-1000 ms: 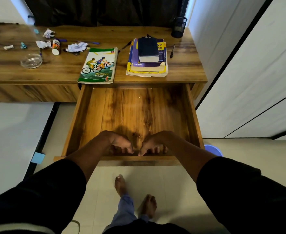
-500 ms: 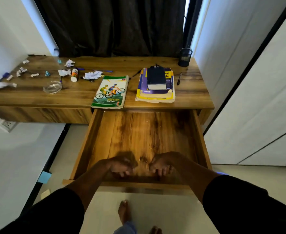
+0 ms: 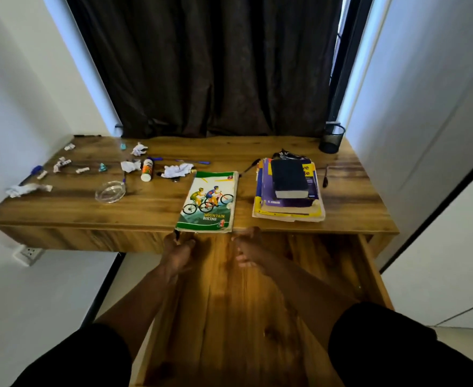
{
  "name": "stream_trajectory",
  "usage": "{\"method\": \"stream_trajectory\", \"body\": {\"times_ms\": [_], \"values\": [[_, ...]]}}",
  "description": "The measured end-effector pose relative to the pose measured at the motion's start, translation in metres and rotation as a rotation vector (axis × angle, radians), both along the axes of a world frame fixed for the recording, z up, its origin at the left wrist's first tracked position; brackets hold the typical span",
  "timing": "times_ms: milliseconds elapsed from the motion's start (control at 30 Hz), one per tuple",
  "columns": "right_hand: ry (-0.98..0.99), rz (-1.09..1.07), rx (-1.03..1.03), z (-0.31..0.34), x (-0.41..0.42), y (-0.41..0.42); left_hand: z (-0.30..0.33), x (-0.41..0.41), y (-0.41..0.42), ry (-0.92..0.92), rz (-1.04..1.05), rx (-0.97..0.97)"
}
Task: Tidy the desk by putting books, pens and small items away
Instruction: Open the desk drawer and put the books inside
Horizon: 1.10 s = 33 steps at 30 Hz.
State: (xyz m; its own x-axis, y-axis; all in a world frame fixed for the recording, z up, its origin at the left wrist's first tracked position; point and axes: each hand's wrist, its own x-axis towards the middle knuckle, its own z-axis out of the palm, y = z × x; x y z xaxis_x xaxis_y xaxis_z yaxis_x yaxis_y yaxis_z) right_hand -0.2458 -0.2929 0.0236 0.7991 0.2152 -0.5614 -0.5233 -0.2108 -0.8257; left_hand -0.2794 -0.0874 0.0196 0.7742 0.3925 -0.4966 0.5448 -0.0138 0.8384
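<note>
Barely begun: wooden drawer [image 3: 327,263] open w/ nothing visible inside, your left hand [image 3: 178,251] & right hand [image 3: 247,248] hold nothing, grip unclear (blur), just below the green Mountain Biking book [image 3: 208,202]; book stack [image 3: 288,188], pens, paper scraps beyond still out.

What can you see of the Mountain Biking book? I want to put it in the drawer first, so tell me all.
The Mountain Biking book is a thin paperback with a green and white cover showing cyclists and the title. It lies flat and closed on the wooden desk, its near edge at the desk's front edge above the open drawer. The left hand reaches its near left corner; whether it touches is unclear.
</note>
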Motion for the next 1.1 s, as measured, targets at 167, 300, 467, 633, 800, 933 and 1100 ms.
{"method": "stream_trajectory", "body": {"times_ms": [167, 300, 467, 633, 800, 933, 1100], "values": [[-0.005, -0.244, 0.09, -0.013, 0.042, 0.032, -0.003, 0.045, 0.029, -0.018, -0.007, -0.078], [0.049, -0.371, 0.097, -0.027, 0.068, 0.049, -0.007, 0.071, 0.035, -0.024, 0.055, -0.158], [0.017, -0.472, -0.086, -0.042, 0.086, 0.062, -0.016, 0.095, 0.041, -0.047, 0.17, -0.154], [0.028, -0.48, -0.024, -0.049, 0.091, 0.071, -0.028, 0.101, 0.048, -0.082, 0.2, -0.226], [0.148, -0.482, 0.062, -0.042, 0.097, 0.067, -0.015, 0.112, 0.048, -0.078, 0.123, -0.429], [0.135, -0.461, 0.155, -0.034, 0.101, 0.059, -0.012, 0.105, 0.053, -0.129, 0.024, -0.395], [0.16, -0.468, 0.279, -0.03, 0.088, 0.054, -0.017, 0.079, 0.055, -0.21, 0.017, -0.428]]}}
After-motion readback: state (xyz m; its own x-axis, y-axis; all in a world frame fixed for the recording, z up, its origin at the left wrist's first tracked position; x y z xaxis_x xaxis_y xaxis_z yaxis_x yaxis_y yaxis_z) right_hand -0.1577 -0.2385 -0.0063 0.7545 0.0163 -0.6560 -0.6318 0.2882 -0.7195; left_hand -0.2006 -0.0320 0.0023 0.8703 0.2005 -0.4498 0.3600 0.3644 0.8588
